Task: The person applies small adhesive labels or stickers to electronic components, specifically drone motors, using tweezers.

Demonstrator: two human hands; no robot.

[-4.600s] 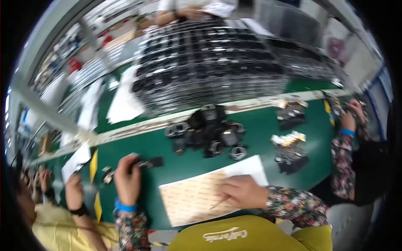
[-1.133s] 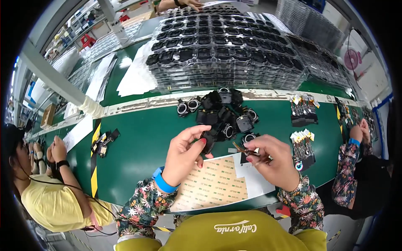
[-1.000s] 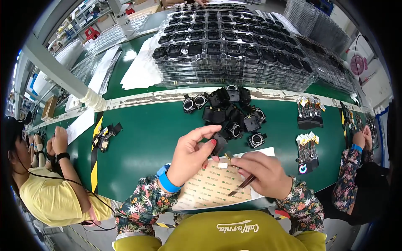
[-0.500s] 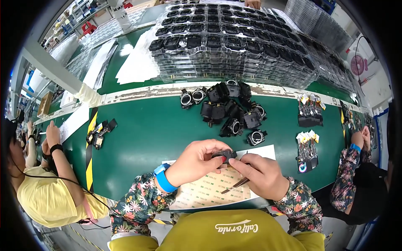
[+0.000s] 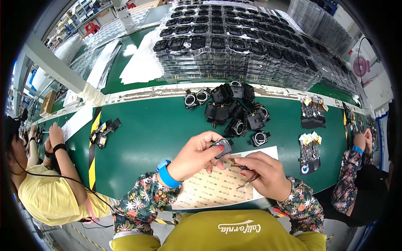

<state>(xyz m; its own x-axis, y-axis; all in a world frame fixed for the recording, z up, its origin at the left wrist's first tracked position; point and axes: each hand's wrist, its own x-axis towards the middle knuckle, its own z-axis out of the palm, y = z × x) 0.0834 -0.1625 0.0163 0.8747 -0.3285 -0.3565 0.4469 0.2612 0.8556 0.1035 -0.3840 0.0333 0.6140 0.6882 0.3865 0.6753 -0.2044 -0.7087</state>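
In my left hand (image 5: 190,157), thumb and fingers close round a small black watch-like housing (image 5: 222,147), its grey side tilted up. My right hand (image 5: 268,178) is just to the right of it. Between its thumb and forefinger is a thin flex-circuit piece (image 5: 237,164) with a pale end, apart from the housing. A pair of dark tweezers (image 5: 249,182) is tucked in the same hand, points down-left. Under both hands lies a tan sheet of adhesive backing (image 5: 205,190) with a white border. Fingers partly cover the flex piece.
Black housings (image 5: 234,111) are heaped beyond my hands. Flex circuits with white tabs lie in a far bunch (image 5: 313,115) and a near bunch (image 5: 310,157) at right. Stacked clear trays (image 5: 201,67) rise behind. Co-workers sit left (image 5: 58,188) and right (image 5: 368,196).
My hands have moved apart. The housing has turned to show its grey side, and the flex piece now shows in my right fingers, below and right of it.
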